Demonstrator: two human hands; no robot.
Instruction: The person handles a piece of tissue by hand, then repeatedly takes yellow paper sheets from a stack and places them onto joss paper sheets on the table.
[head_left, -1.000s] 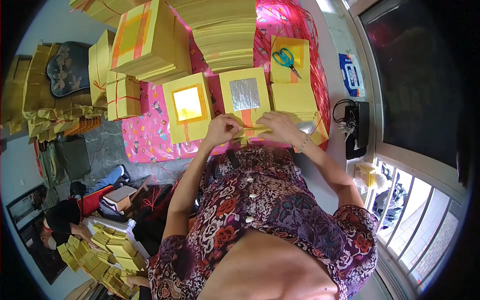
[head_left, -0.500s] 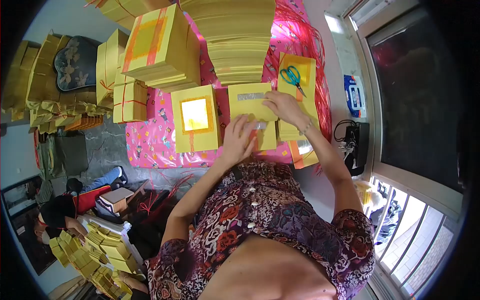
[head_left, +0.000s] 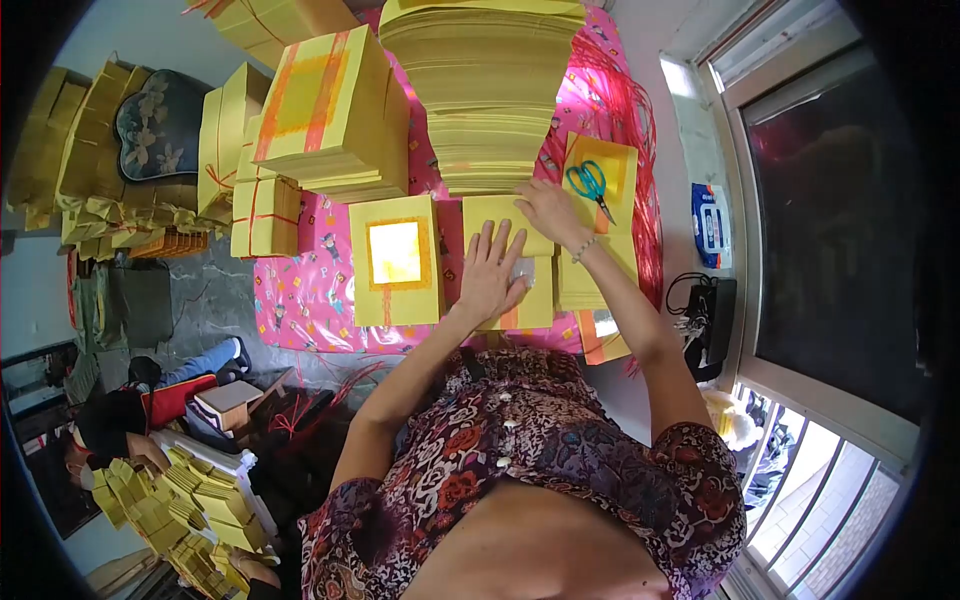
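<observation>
A yellow paper sheet (head_left: 483,208) lies in front of me, on top of more yellow paper with a silver foil patch (head_left: 523,268) partly showing. My left hand (head_left: 491,277) rests flat on this paper with its fingers spread, covering part of it. At the sheet's upper right edge is my right hand (head_left: 553,213), fingers stretched out and close to the base of a tall stack of yellow paper (head_left: 490,120). To the left sits a yellow paper stack with a bright foil square (head_left: 396,252). Teal-handled scissors (head_left: 588,182) lie on yellow paper to the right.
A pink patterned cloth (head_left: 300,310) covers the table. Tied yellow bundles (head_left: 265,218) and a taller block (head_left: 330,110) stand at left. Red strings (head_left: 648,170) hang along the right edge. Another person (head_left: 110,420) is at lower left, beside more yellow paper (head_left: 215,505).
My right hand has moved to the sheet's upper edge, and its silver strip no longer shows. My left hand now lies flatter, fingers spread. The view has shifted slightly.
</observation>
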